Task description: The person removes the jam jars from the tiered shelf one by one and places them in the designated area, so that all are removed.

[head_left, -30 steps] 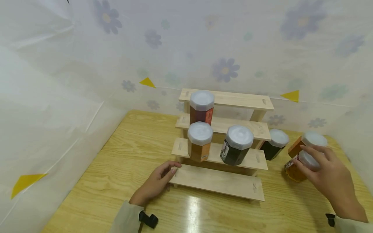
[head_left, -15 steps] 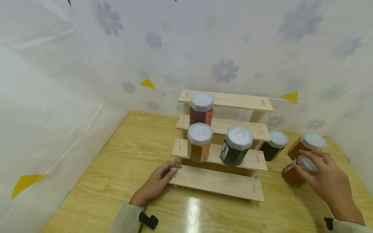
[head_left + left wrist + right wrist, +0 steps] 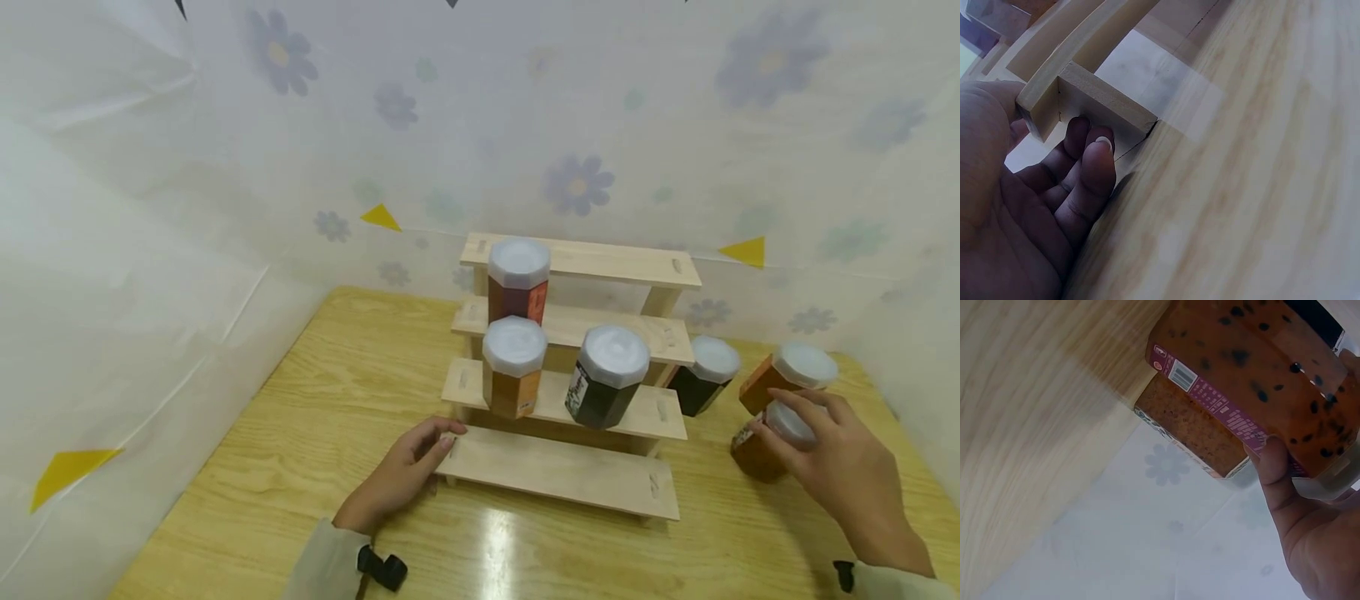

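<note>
My right hand point(image 3: 840, 467) grips a lidded jar point(image 3: 767, 448) at the right of the table, fingers and thumb around its top. In the right wrist view this jar point(image 3: 1244, 375) holds orange-brown stuff with dark bits and bears a purple label with a barcode. At the left end of a stepped wooden rack point(image 3: 558, 471), my left hand point(image 3: 401, 462) holds the lowest shelf. The left wrist view shows its fingers point(image 3: 1088, 181) curled beneath the shelf, beside the short leg. On the rack stand a red-labelled jar point(image 3: 517, 283), an orange jar point(image 3: 513, 371) and a dark jar point(image 3: 606, 379).
A second dark jar point(image 3: 703, 377) stands just right of the rack. Behind the gripped jar is another orange-brown jar point(image 3: 787, 375). The wood-grain table point(image 3: 300, 417) meets a pale flowered sheet point(image 3: 480, 125) at the back and sides.
The right hand and its jar have shifted slightly left and nearer, and the jar's visible side looks darker than a second ago. The left hand has stayed at the rack's end.
</note>
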The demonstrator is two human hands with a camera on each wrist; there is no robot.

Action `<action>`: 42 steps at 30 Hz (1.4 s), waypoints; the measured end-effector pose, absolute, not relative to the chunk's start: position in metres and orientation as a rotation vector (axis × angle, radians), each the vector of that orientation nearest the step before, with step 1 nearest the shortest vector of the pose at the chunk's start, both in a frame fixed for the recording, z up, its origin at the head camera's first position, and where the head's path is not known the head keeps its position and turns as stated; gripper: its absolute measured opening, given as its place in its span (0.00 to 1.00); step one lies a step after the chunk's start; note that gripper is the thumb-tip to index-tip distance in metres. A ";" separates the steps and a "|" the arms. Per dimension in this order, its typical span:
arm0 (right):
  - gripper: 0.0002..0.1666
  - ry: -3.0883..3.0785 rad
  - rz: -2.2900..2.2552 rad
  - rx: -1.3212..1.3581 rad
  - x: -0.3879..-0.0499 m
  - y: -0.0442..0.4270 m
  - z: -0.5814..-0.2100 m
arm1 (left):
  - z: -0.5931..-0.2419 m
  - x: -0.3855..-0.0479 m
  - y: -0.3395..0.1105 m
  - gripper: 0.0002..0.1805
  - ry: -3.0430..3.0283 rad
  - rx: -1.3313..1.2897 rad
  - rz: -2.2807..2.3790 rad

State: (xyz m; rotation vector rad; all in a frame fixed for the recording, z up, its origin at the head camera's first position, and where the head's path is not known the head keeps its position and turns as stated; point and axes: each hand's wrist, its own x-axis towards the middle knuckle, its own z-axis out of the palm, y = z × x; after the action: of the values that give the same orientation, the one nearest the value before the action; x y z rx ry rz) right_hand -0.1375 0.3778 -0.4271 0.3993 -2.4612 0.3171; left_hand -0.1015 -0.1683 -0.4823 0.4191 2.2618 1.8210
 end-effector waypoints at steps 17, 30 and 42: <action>0.29 -2.421 0.338 0.337 -0.135 0.373 -0.432 | -0.483 -0.101 -0.168 0.15 2.255 0.398 1.818; 0.34 -2.539 0.367 0.304 -0.134 0.372 -0.429 | -0.485 -0.103 -0.169 0.15 2.261 0.432 1.823; 0.33 -2.606 0.343 0.273 -0.132 0.368 -0.417 | -0.485 -0.103 -0.169 0.15 2.256 0.438 1.827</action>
State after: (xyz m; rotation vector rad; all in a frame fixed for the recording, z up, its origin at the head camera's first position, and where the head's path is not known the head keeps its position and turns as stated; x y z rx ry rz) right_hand -0.1319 0.3682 -0.4169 0.2734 -2.6062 0.3426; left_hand -0.1026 -0.1687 -0.4851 0.4377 2.2563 1.8275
